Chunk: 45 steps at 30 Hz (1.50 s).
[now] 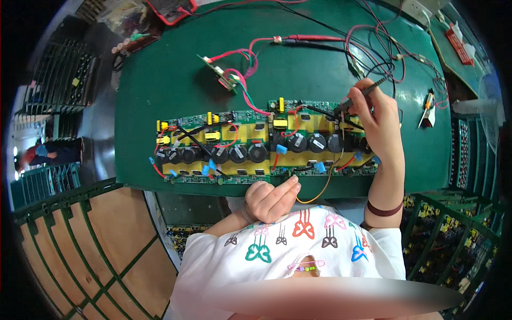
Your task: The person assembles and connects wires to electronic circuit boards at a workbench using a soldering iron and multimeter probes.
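Two long green circuit boards (pixel 245 180) lie side by side on the green table, carrying black round capacitors (pixel 257 153), yellow transformers and yellow plates. My right hand (pixel 373 114) is closed around a black pen-shaped probe (pixel 349 103), whose tip points down at the far edge of the right board. At the boards' near edge, my left hand (pixel 271 201) has its fingers pressed together. A thin yellow wire (pixel 326 185) curves from these fingertips up across the right board toward the probe; its exact ends are hard to see.
Behind the boards, a small circuit board (pixel 220 74) hangs on pink and green wires. A red test lead (pixel 320 38) and tangled cables (pixel 373 58) lie at the back. An orange-handled tool (pixel 426 108) rests at the right edge. Green racks (pixel 453 224) flank the table.
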{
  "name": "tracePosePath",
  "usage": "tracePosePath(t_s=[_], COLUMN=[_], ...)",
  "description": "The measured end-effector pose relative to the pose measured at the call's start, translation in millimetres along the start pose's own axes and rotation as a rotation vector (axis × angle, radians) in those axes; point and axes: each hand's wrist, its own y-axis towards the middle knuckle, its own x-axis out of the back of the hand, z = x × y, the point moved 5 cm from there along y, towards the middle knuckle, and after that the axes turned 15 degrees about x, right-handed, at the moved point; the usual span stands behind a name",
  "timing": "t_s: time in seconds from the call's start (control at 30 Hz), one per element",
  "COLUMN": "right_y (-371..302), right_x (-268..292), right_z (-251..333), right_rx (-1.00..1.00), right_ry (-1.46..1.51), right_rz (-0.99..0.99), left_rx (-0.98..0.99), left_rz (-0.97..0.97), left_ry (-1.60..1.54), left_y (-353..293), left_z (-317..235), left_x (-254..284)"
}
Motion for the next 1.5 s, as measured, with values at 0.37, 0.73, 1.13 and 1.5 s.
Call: tracePosePath(t_s=[0.37,0.73,1.13,1.5], right_y=[-13.7,-6.7,-7.5,-12.6], right_x=[6.7,6.0,4.0,7.3], right_z=[-5.8,-3.7,-5.5,0.1], right_rx=[-0.040,-0.086,-0.083,-0.099], right_ry=[-0.017,-0.034,0.007,0.039], right_rz=[0.010,0.034,0.013,-0.022], left_rx=[-0.008,0.000,-0.010,-0.015], left_rz=[-0.010,-0.019,-0.004,0.007], left_ry=[-0.050,-0.045,-0.032,-0.040], left_y=[-7.1,-4.0,-3.6,-5.4], left_z=[-11.0,-7.0,-7.6,-10.4], left_x=[2.6,3.5,3.3,4.4])
